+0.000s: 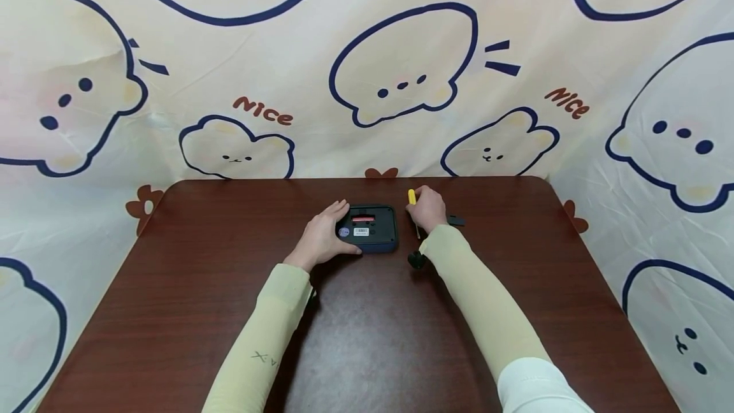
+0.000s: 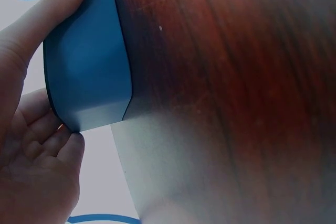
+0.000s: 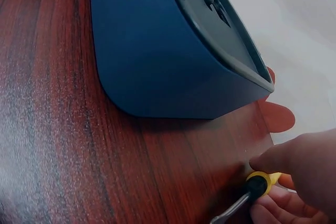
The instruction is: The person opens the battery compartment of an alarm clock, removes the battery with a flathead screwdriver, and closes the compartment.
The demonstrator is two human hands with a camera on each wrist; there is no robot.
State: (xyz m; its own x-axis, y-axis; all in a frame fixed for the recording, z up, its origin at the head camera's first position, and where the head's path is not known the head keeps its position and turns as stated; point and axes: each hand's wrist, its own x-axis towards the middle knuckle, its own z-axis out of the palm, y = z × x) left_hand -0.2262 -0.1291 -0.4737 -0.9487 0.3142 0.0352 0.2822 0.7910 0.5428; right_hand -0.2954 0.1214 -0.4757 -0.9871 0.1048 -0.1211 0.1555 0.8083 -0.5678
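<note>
Because your left hand [image 1: 322, 236] grips only one end of the blue case [image 1: 378, 227], thumb along its near side, a sideways push could swivel the case on the worktop [image 1: 160, 324], whose far edge it sits near; the small dark piece [image 1: 455, 220], toward the far right corner, might get nudged by your right hand [image 1: 430, 209] just beside it, fingers curled round a yellow-handled screwdriver [image 1: 411, 197]; count one case, one dark piece, one screwdriver
</note>
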